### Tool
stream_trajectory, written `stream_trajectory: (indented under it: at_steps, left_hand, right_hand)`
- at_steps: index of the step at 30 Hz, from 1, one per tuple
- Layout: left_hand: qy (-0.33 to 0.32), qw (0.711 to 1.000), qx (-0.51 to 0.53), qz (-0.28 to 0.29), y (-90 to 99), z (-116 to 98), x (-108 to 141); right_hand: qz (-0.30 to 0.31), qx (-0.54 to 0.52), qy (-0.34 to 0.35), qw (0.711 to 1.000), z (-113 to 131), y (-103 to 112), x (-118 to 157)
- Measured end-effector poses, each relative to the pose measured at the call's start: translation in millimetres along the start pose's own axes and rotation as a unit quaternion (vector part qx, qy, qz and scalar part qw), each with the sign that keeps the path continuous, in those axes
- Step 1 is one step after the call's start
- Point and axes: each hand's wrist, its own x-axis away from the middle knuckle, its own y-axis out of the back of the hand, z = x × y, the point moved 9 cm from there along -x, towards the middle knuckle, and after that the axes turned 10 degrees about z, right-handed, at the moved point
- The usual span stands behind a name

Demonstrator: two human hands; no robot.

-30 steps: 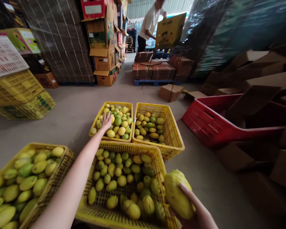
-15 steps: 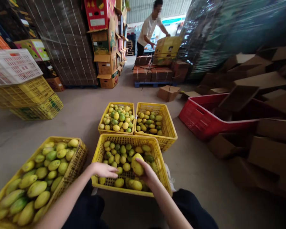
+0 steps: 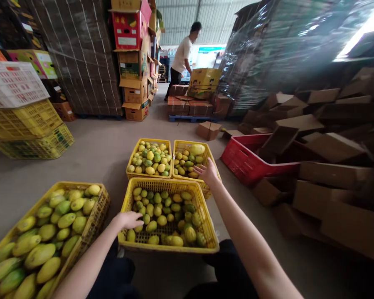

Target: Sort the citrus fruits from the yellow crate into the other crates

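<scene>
In front of me stands a yellow plastic crate point(image 3: 208, 224) of oval yellow-green fruit point(image 3: 157, 211), resembling small papayas or mangoes. My left hand point(image 3: 130, 219) is over its left rim, fingers stretched out and nothing held. My right hand point(image 3: 208, 172) reaches to the back right crate point(image 3: 214, 162), open and empty, with fingers spread. Just beyond that hand is a large pale yellow fruit point(image 3: 197, 149); whether it rests on the others or is in the air I cannot tell. The back left crate point(image 3: 128, 171) holds small yellow and green fruit.
At my left a crate point(image 3: 96, 220) is heaped with larger fruit. A red crate point(image 3: 243, 160) and open cardboard boxes point(image 3: 327, 174) lie to the right. Stacked crates point(image 3: 25, 120) stand at far left. A person point(image 3: 182, 58) bends over a yellow carton point(image 3: 204, 83) behind.
My right hand has moved forward and right from the near crate and let go of the large fruit, now at the back right crate. My left hand has shifted slightly left.
</scene>
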Motion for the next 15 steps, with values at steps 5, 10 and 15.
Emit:
stream_trajectory:
  at_steps: [5,10,15]
  left_hand:
    - [-0.033,0.999,0.004,-0.038,11.2,-2,0]
    - [-0.065,0.997,0.026,-0.025,-0.1,-6,-12]
    - [-0.026,0.998,0.058,0.003,-19.7,16,-47]
  right_hand:
    - [0.06,0.048,-0.081,0.994,-73,-10,46]
    - [0.138,0.112,-0.134,0.975,-130,-28,94]
    - [0.167,0.132,-0.127,0.969,-112,-31,93]
